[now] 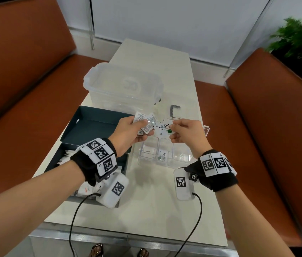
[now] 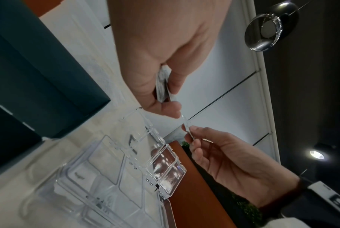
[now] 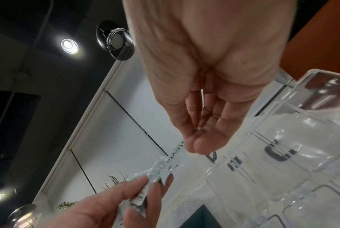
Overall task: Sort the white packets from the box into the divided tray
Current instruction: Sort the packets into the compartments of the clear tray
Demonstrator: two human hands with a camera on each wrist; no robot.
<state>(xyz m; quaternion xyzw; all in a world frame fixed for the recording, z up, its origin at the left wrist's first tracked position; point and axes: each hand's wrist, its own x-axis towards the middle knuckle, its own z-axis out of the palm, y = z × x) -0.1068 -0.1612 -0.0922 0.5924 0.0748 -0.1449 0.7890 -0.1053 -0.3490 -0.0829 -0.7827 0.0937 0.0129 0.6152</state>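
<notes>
My left hand [image 1: 127,132] fans a clutch of packets [image 1: 145,120] mid-frame so my right hand [image 1: 187,133] can pinch off the Stevia packet [image 1: 163,129] (tray [image 1: 185,160] waits below).

Stevia packet [image 1: 163,129] between both hands

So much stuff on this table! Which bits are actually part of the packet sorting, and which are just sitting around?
In use:
- left hand gripping a bunch of packets
- right hand pinching the Stevia packet
- dark box with more packets
- clear divided tray

Just lying about:
- lidded clear tub
- grey clip
- potted plant
</notes>
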